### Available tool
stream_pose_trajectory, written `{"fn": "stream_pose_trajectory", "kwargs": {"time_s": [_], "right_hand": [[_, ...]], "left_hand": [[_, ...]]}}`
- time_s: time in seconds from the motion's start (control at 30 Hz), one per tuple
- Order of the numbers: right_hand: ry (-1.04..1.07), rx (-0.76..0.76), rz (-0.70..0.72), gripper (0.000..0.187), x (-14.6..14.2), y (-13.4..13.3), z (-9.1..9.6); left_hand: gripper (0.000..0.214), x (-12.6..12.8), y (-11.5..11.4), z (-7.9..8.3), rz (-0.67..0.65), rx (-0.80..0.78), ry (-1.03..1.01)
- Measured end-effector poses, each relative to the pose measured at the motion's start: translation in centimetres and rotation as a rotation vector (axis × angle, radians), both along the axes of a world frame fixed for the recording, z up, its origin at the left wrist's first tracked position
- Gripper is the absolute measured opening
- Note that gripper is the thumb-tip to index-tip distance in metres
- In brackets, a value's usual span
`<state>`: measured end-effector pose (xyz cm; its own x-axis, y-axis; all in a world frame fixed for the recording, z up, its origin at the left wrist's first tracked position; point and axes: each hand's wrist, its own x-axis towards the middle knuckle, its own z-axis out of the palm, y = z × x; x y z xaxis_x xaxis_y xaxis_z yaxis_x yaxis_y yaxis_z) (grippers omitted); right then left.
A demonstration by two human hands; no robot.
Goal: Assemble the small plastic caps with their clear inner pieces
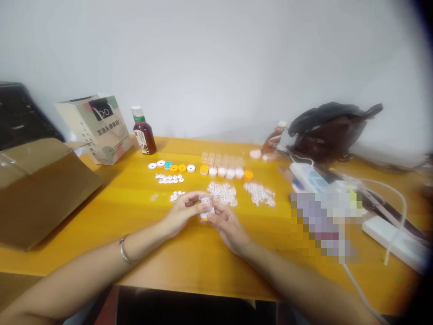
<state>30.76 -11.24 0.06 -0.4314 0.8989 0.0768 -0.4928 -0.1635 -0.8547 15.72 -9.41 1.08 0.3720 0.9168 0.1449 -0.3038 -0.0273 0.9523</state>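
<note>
Between my two hands, near the table's front middle, is a small clear plastic container with an orange band at its lower end. My left hand grips it from the left with thumb and fingers. From the right, my right hand pinches its lower part. Just beyond lie a heap of small clear-white plastic pieces and a second heap. Small white round pieces sit to the left, some partly behind my left hand. Farther back runs a row of white, orange and teal round caps, with clear cups behind.
An open cardboard box and a paper bag stand left, beside a dark drink bottle. At right are another bottle, a dark bag, a white power strip, cables and a pixelated patch.
</note>
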Motion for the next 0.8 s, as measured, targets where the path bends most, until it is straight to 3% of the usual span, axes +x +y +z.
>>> {"fn": "stream_pose_trajectory", "kwargs": {"time_s": [0.2, 0.4, 0.57, 0.8], "right_hand": [[0.020, 0.031, 0.042, 0.027, 0.1, -0.2, 0.0], [0.022, 0.035, 0.002, 0.036, 0.3, 0.0, 0.2], [0.045, -0.029, -0.030, 0.039, 0.2, 0.1, -0.1], [0.003, -0.062, 0.111, 0.031, 0.1, 0.1, -0.4]], "left_hand": [[0.026, -0.4, 0.0, 0.3, -0.075, 0.077, 0.056], [0.039, -1.3, 1.0, 0.9, -0.214, 0.194, 0.252], [0.030, -1.5, 1.0, 1.3, -0.203, 0.196, 0.289], [0.031, -1.1, 0.5, 0.8, -0.144, 0.094, 0.193]]}}
